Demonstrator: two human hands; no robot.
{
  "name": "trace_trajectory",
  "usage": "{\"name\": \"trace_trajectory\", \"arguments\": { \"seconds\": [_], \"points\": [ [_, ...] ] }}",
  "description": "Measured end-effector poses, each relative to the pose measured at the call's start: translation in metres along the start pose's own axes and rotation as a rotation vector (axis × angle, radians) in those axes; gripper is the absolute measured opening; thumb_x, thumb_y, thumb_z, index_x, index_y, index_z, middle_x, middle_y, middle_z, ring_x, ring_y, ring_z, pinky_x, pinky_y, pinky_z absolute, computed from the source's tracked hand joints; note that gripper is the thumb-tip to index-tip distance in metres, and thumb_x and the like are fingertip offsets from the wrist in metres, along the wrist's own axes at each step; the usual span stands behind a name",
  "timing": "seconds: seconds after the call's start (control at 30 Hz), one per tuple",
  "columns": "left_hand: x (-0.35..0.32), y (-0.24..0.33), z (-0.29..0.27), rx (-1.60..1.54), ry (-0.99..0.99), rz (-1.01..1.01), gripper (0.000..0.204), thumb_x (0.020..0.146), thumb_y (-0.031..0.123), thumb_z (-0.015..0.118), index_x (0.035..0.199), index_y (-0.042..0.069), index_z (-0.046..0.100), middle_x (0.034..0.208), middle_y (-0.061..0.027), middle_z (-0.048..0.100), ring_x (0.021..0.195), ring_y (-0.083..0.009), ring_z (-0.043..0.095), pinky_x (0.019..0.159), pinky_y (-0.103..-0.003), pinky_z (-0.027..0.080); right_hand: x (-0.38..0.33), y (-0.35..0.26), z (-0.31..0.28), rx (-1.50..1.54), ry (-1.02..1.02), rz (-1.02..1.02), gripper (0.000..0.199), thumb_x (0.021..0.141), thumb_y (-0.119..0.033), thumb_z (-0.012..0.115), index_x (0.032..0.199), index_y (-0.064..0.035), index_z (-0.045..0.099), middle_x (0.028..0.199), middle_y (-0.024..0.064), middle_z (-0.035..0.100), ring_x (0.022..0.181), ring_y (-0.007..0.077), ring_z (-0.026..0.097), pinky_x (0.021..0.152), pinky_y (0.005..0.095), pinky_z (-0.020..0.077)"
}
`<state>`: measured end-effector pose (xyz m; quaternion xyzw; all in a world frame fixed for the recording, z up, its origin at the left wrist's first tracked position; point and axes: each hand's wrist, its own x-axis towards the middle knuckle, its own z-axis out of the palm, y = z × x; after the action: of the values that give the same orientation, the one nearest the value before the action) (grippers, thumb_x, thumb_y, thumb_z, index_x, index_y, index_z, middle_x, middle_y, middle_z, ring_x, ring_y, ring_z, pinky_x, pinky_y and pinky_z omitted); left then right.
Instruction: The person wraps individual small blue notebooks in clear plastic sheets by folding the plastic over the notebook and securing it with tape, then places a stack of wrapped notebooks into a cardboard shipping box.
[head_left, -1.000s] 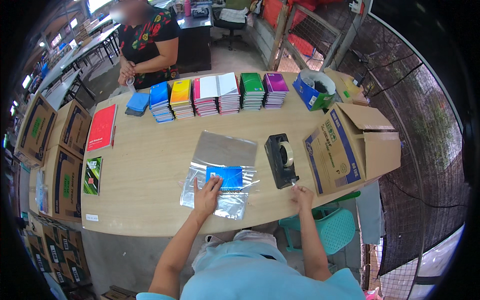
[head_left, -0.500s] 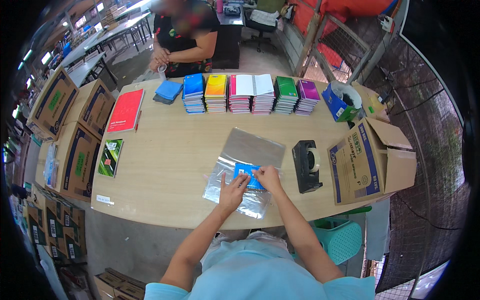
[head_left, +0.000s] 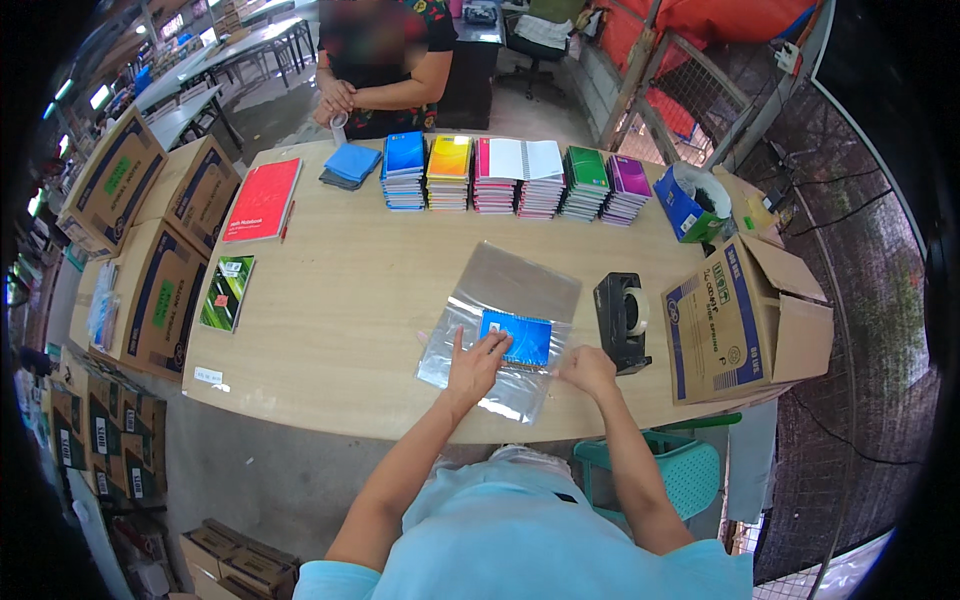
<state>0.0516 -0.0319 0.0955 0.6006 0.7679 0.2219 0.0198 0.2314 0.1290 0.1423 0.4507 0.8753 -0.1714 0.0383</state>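
Observation:
A small blue spiral notebook (head_left: 528, 340) lies on a pile of clear plastic bags or sheets (head_left: 515, 275) near the front of the table. My left hand (head_left: 476, 368) rests on the notebook's left part, thumb spread and fingers stretched out flat. Just past the notebook's lower right corner is my right hand (head_left: 588, 370), its fingers curled together and slightly blurred; whether they pinch something thin is hidden. A black tape dispenser (head_left: 622, 325) with a roll of clear tape stands to the right of that hand.
Stacks of spiral notebooks (head_left: 520, 190) line the far edge. Left are a red notebook (head_left: 262, 200), a green-black notebook (head_left: 227, 293) and blue cloths (head_left: 350, 162). An open carton (head_left: 740, 320) stands right, a blue-green box (head_left: 690, 205) behind it. A person (head_left: 385, 80) sits opposite.
My right hand has moved right, off the notebook to beyond its right edge. My left hand stays on the notebook, its fingers flat. The whole view has shifted slightly.

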Motion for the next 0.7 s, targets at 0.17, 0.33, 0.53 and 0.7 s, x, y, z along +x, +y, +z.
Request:
{"name": "trace_trajectory", "arguments": {
  "seconds": [0.17, 0.33, 0.53, 0.7],
  "points": [
    [-0.018, 0.01, 0.002, 0.116, 0.092, -0.095, 0.05, 0.088, 0.015, 0.059, 0.138, 0.02, 0.051, 0.144, -0.0018, 0.046, 0.138, -0.025, 0.039, 0.109, -0.067, 0.019, 0.028, -0.047, -0.025, 0.379, 0.028, -0.255, 0.05, 0.069, -0.048, 0.079, 0.095, -0.0065, 0.07, 0.092, 0.0182, 0.069, 0.086, 0.0362, 0.066, 0.08, 0.0447, 0.0531],
    [-0.04, 0.074, 0.011, -0.437, 0.339, -0.366, 0.061, 0.078, 0.003, 0.063, 0.137, 0.007, 0.046, 0.131, -0.0239, 0.046, 0.12, -0.04, 0.048, 0.104, -0.052, 0.036, 0.119, -0.045, 0.035, -0.064, 0.228, -0.506, 0.063, 0.067, -0.054, 0.079, 0.101, -0.0008, 0.069, 0.109, 0.0262, 0.062, 0.103, 0.0386, 0.061, 0.089, 0.0431, 0.0501],
    [-0.029, 0.032, 0.073, -2.051, 0.079, -0.926, 0.071, 0.078, -0.001, 0.068, 0.136, 0.002, 0.028, 0.122, -0.0111, 0.047, 0.119, -0.0231, 0.046, 0.099, -0.033, 0.042, 0.074, -0.063, 0.026, 0.161, -0.337, -0.529, 0.088, 0.064, -0.048, 0.084, 0.129, 0.0003, 0.049, 0.122, 0.0242, 0.056, 0.115, 0.039, 0.054, 0.095, 0.0476, 0.0452],
    [-0.037, 0.105, 0.013, -1.161, 0.486, -0.483, 0.09, 0.072, -0.004, 0.068, 0.145, 0.002, 0.015, 0.14, -0.0169, 0.035, 0.131, -0.0281, 0.037, 0.11, -0.037, 0.031, -0.009, -0.029, 0.029, 1.05, 0.162, -0.667, 0.097, 0.058, -0.012, 0.092, 0.136, 0.0012, 0.036, 0.118, 0.0157, 0.057, 0.114, 0.0291, 0.056, 0.099, 0.0417, 0.0459]
  ]
}}
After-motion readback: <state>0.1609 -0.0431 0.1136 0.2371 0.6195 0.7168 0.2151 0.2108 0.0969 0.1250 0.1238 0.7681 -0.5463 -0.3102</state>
